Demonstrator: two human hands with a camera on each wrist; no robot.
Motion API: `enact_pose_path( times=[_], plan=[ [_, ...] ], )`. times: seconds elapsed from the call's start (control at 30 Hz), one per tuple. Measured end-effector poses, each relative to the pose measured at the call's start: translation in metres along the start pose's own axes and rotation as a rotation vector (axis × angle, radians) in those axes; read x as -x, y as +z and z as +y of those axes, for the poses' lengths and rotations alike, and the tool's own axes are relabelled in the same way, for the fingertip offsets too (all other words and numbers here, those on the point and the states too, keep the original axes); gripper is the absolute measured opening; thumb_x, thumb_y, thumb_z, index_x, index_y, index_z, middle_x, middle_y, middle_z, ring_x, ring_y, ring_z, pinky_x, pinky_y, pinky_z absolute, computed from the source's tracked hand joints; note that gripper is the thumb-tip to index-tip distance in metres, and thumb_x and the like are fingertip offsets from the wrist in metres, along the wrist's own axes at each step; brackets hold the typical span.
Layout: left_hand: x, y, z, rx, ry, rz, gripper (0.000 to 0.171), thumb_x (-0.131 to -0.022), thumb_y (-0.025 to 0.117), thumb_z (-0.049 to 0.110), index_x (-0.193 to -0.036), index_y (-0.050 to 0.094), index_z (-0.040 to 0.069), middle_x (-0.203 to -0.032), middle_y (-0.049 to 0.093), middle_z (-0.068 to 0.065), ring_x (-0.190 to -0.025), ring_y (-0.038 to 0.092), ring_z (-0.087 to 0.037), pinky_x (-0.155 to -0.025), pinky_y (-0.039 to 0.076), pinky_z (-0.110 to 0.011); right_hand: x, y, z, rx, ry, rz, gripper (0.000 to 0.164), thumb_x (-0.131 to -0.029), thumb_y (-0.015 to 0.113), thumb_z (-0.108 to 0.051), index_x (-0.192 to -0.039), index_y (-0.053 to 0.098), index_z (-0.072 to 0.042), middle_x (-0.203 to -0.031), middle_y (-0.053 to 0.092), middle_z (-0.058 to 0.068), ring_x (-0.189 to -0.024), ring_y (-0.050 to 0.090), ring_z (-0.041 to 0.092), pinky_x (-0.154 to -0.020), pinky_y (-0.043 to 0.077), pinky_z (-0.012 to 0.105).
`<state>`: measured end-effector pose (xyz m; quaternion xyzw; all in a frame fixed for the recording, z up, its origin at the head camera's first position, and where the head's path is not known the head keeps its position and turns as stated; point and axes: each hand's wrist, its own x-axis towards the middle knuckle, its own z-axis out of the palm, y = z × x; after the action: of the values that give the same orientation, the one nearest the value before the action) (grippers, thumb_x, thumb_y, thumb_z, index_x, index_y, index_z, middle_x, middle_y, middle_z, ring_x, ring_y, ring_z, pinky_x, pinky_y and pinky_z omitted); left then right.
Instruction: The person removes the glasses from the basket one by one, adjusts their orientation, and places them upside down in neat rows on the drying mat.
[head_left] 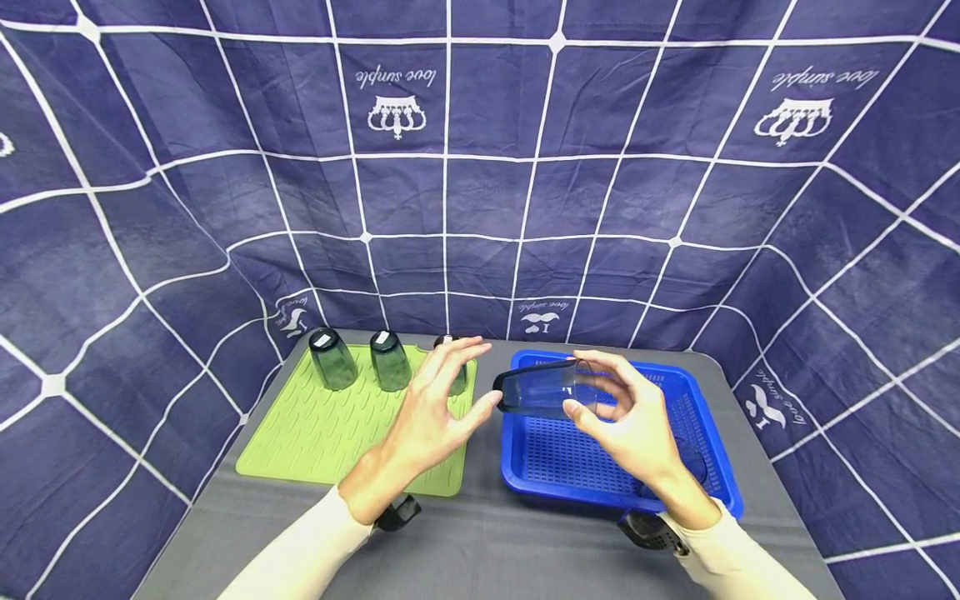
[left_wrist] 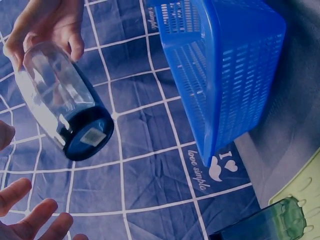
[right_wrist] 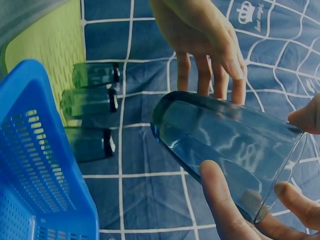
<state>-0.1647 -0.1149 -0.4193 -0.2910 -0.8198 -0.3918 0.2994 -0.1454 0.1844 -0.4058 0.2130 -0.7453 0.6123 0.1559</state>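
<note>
My right hand (head_left: 637, 417) grips a clear bluish drinking glass (head_left: 540, 389) near its rim, tilted on its side above the blue basket. The thick dark base, bearing a small white label (left_wrist: 93, 136), points left toward my left hand (head_left: 431, 417). That hand is spread with fingers extended and holds nothing. In the left wrist view its fingers (left_wrist: 42, 217) are apart from the glass. Three similar glasses stand upside down along the back of a green drying mat (head_left: 300, 437): a left one (head_left: 333, 362), a middle one (head_left: 391, 362) and a right one (head_left: 459, 382), partly behind my left hand.
The blue perforated basket (head_left: 517, 483) sits on the grey tabletop (head_left: 487, 550), right of the mat. Another glass (head_left: 692, 458) lies inside it at the right, partly hidden by my right wrist. A dark blue cloth (head_left: 480, 200) with white lines hangs behind and at both sides.
</note>
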Motion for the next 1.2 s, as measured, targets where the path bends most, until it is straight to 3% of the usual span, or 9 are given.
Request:
enact_pose_path(
  times=[0.23,0.4,0.6,0.87,1.2],
  plan=[
    [0.003,0.001,0.004,0.032,-0.023,-0.022,0.064,-0.099,0.092,0.027,-0.157,0.069,0.016,-0.161,0.07,-0.009,-0.152,0.066,-0.03,-0.131,0.051,-0.049,0.0,0.008,0.001,-0.139,0.012,-0.019,0.062,-0.091,0.081,0.018,-0.151,0.063,0.013,-0.141,0.076,0.002,-0.121,0.084,0.021,-0.081,0.073,0.032],
    [0.005,0.002,0.007,0.05,-0.017,-0.034,0.066,-0.098,0.093,0.028,-0.158,0.068,0.017,-0.164,0.068,-0.006,-0.152,0.066,-0.028,-0.128,0.053,-0.046,0.0,0.013,0.001,-0.222,0.008,-0.036,0.063,-0.091,0.078,0.021,-0.151,0.058,0.02,-0.141,0.075,0.001,-0.119,0.083,0.018,-0.085,0.074,0.036],
    [0.006,0.002,0.009,0.088,-0.004,-0.049,0.07,-0.097,0.094,0.029,-0.159,0.067,0.014,-0.163,0.069,-0.007,-0.152,0.068,-0.027,-0.127,0.055,-0.046,-0.001,0.017,0.003,-0.279,0.0,-0.037,0.061,-0.091,0.074,0.022,-0.15,0.06,0.018,-0.142,0.075,0.001,-0.118,0.082,0.016,-0.084,0.073,0.032],
    [0.007,0.003,0.011,0.143,0.001,-0.078,0.077,-0.095,0.098,0.032,-0.163,0.064,0.019,-0.161,0.069,-0.004,-0.148,0.07,-0.024,-0.124,0.058,-0.042,0.001,0.022,0.005,-0.312,-0.038,-0.034,0.059,-0.091,0.073,0.022,-0.148,0.065,0.011,-0.141,0.077,0.003,-0.114,0.082,0.015,-0.079,0.072,0.028],
    [0.007,0.005,0.012,0.181,0.024,-0.076,0.082,-0.091,0.103,0.032,-0.162,0.065,0.021,-0.158,0.071,-0.002,-0.147,0.07,-0.023,-0.125,0.056,-0.033,0.002,0.024,0.005,-0.332,-0.012,-0.043,0.058,-0.093,0.071,0.019,-0.15,0.065,0.009,-0.146,0.076,0.002,-0.116,0.082,0.014,-0.089,0.07,0.025]
  ],
)
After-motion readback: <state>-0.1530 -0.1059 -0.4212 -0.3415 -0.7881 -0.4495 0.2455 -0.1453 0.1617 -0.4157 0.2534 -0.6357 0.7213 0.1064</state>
